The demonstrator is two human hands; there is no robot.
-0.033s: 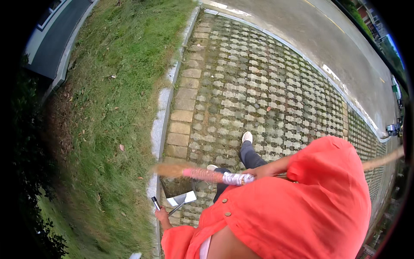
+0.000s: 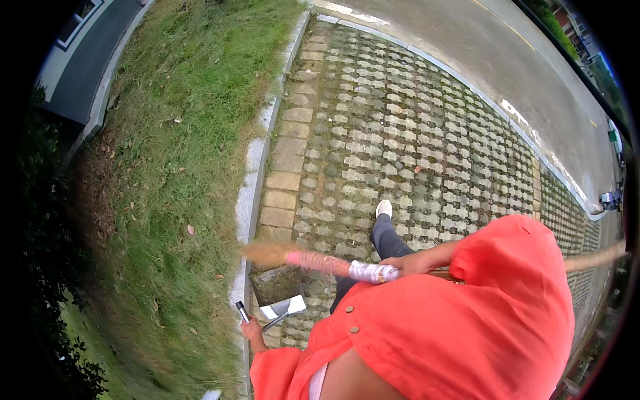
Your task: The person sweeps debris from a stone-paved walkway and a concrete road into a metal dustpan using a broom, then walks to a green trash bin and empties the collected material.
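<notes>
looking down from head height at an outdoor paved strip beside grass. gripping a long pole (image 2: 319, 262), probably a broom, in the closed fingers of the right hand (image 2: 408, 263), right beside a silver-white wrapping (image 2: 368, 271). running leftward from those fingers through a pink bound stretch to a tan end, and rightward behind a red sleeve (image 2: 510, 260). blurring too much at the tan end for telling bristles from bare wood.

gripping a dustpan (image 2: 293, 305) by a dark-tipped metal handle (image 2: 242, 312) in the curled fingers of the left hand (image 2: 252, 329). holding the pan just ahead and to the right of these fingers, over the paving (image 2: 400, 160) and near the stone kerb (image 2: 252, 167); not showing clearly any contact with the ground. crossing above, with the tan end of the pole, to a spot ahead of the left fingers.

showing grass (image 2: 167, 187) to the left of the left fingers, with a pale pink leaf (image 2: 191, 230) lying on it, and a reddish leaf (image 2: 417, 170) on the paving, well ahead of the right fingers.

judging by the two tools, probably being in the sweeping step. calling next, as a guess, for lowering the pan's mouth flat with the left fingers and guiding the bristled end toward it with the right.
</notes>
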